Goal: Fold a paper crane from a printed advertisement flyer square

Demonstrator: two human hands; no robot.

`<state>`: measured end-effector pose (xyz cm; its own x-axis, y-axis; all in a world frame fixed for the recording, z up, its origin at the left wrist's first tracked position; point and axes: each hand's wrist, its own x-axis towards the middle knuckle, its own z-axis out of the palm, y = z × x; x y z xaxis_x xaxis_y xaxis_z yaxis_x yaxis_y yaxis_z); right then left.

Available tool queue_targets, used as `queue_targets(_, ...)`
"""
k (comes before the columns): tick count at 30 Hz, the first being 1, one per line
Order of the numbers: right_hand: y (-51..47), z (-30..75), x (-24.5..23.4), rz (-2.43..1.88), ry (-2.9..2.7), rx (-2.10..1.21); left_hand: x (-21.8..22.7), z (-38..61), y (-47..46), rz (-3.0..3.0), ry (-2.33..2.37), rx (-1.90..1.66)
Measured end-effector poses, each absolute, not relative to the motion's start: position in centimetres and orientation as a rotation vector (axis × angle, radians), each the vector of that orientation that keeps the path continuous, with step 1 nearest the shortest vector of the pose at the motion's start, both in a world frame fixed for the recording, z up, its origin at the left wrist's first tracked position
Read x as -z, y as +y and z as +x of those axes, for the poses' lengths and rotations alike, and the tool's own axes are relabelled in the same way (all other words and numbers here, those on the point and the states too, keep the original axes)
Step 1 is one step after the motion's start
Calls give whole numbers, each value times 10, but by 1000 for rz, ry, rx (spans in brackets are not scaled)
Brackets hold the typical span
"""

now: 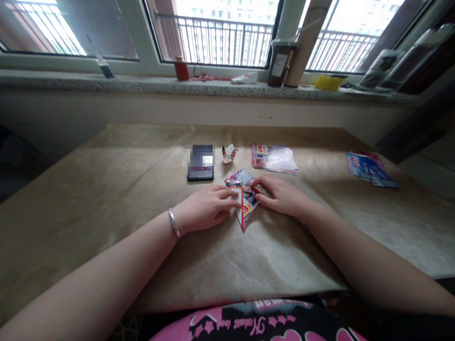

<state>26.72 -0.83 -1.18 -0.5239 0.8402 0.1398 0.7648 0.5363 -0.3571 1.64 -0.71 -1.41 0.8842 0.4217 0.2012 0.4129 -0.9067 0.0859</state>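
Note:
On the table in front of me lies a sheet of colourful printed paper (249,205), folded to a kite-like shape with its sharp point towards me. A white flap edged in red shows along its left side. My left hand (209,206), with a silver bangle at the wrist, rests its stretched fingers flat on that flap. At the opposite edge, my right hand (279,195) pinches the paper between thumb and bent fingers; the fingertips partly cover the fold. Just beyond the paper stands a small folded paper crane (229,154).
A phone (201,163), partly blurred, lies left of the crane. To the right are a stack of printed leaflets (273,157) and, farther off, blue leaflets (371,169). The windowsill (142,85) behind holds a red container (181,69), a dark lidded jar (280,64) and a yellow item (330,82).

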Motion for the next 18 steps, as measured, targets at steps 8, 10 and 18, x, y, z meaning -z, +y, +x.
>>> queue_targets(8,-8,276,12,-1206,-2608,-294,15,21,-14,3051,714,-214)
queue_targets(10,-7,277,11,-1164,-2629,-294,16,21,-14,3045,725,-200)
queue_targets(18,-2,282,10,-1076,-2690,-342,13,22,-15,3050,730,-208)
